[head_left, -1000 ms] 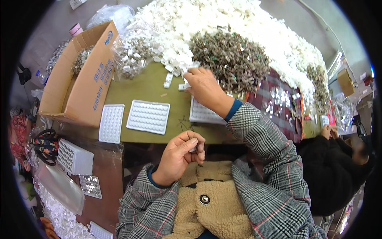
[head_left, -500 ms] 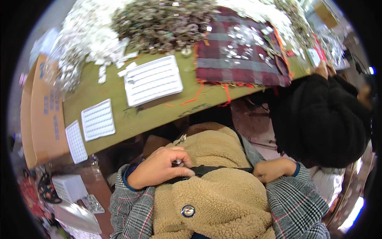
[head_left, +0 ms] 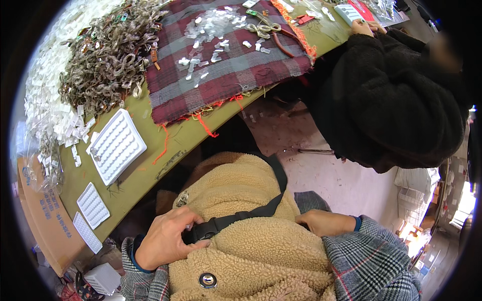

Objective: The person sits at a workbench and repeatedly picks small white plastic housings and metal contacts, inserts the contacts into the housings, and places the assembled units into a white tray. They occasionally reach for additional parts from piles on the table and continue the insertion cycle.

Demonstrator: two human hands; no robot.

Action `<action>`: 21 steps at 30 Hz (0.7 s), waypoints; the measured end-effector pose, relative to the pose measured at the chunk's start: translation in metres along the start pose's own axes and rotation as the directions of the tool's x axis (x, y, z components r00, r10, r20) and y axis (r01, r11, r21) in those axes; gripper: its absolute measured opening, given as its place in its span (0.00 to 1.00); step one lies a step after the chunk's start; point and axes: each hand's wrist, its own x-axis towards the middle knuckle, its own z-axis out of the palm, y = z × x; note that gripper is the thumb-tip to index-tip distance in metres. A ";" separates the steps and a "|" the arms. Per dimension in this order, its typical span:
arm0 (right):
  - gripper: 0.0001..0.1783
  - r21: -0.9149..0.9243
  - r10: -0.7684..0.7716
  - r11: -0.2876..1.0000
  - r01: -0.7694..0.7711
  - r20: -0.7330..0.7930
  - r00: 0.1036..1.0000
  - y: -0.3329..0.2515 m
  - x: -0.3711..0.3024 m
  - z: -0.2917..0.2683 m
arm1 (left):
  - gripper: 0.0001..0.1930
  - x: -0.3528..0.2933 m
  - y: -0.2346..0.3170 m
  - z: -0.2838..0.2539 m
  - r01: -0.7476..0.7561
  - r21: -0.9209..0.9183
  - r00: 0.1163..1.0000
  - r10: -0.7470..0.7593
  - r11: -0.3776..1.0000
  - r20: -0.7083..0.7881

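Observation:
A black strap [head_left: 251, 212] with a plastic buckle [head_left: 202, 231] runs across the tan fleece garment [head_left: 261, 246] on my body. My left hand [head_left: 171, 235] is closed on the buckle end, thumb below and fingers above. Over at the right side of the fleece, my right hand [head_left: 326, 221] is curled with its fingertips tucked out of sight. Whatever it grips there is hidden. A round metal-rimmed button [head_left: 207, 280] shows on the fleece below the buckle, and a small shiny ornament [head_left: 182, 198] lies above my left hand.
Ahead, a green table [head_left: 150, 175] bears white trays [head_left: 119, 145], a heap of bundled wires [head_left: 108, 60], white pieces [head_left: 47, 85] and a plaid cloth [head_left: 226, 60] with pliers [head_left: 283, 42]. A cardboard box [head_left: 47, 215] stands left. A person in black [head_left: 386, 100] works at right.
My view has swung to the right. The strap now shows in a raised loop, its buckle plain at my left hand. My right hand has shifted inward on the fleece.

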 end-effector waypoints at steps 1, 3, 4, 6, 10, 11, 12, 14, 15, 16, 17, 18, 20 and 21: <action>0.10 -0.063 0.030 0.997 -0.034 -0.064 0.998 0.004 -0.002 0.005 | 0.22 0.003 0.002 0.001 -0.012 0.024 1.000 0.012 1.000 -0.010; 0.10 -0.168 0.051 0.982 -0.085 -0.195 0.980 0.014 -0.002 0.019 | 0.21 0.008 0.004 0.003 -0.032 0.036 0.999 0.032 0.999 0.008; 0.09 -0.207 0.162 0.960 -0.189 -0.141 0.977 0.019 -0.003 0.024 | 0.21 0.009 0.004 0.004 -0.039 0.041 0.999 0.039 0.998 0.013; 0.10 -0.302 0.296 0.905 -0.300 -0.063 0.953 0.029 -0.006 0.032 | 0.20 0.012 0.004 0.005 -0.055 0.094 0.998 0.051 0.994 0.043; 0.12 -0.437 0.123 0.888 -0.144 -0.075 0.990 0.042 -0.007 0.038 | 0.19 0.010 -0.002 0.008 -0.090 0.134 0.995 0.085 0.987 0.043; 0.12 -0.491 0.120 0.859 -0.147 -0.087 0.989 0.044 -0.005 0.038 | 0.20 0.008 -0.004 0.009 -0.106 0.142 0.994 0.103 0.984 0.028; 0.12 -0.540 0.088 0.830 -0.143 -0.126 0.988 0.044 -0.004 0.037 | 0.20 0.005 -0.006 0.009 -0.120 0.150 0.993 0.119 0.981 0.015; 0.10 -0.580 0.035 0.805 -0.128 -0.169 0.985 0.042 -0.001 0.034 | 0.20 -0.005 -0.012 0.007 -0.099 0.126 0.995 0.099 0.987 0.003; 0.09 -0.596 -0.008 0.795 -0.116 -0.201 0.980 0.039 0.001 0.031 | 0.20 -0.013 -0.015 0.007 -0.063 0.092 0.998 0.064 0.994 -0.001; 0.08 -0.611 -0.051 0.785 -0.103 -0.230 0.972 0.035 0.002 0.028 | 0.21 -0.021 -0.017 0.006 -0.018 0.071 1.000 0.018 0.997 0.000; 0.07 -0.608 -0.145 0.794 -0.032 -0.240 0.960 0.031 0.004 0.023 | 0.21 -0.027 -0.021 0.007 -0.020 -0.001 0.998 0.020 1.000 -0.053; 0.06 -0.603 -0.235 0.797 0.038 -0.251 0.939 0.026 0.007 0.018 | 0.20 -0.035 -0.024 0.008 0.011 -0.063 0.998 -0.015 0.998 -0.063; 0.05 -0.588 -0.387 0.790 0.174 -0.258 0.885 0.016 0.013 0.007 | 0.20 -0.051 -0.031 0.008 0.102 -0.152 0.993 -0.111 0.983 -0.049; 0.05 -0.577 -0.452 0.780 0.240 -0.254 0.855 0.011 0.017 0.002 | 0.20 -0.058 -0.035 0.008 0.129 -0.194 0.990 -0.137 0.972 -0.024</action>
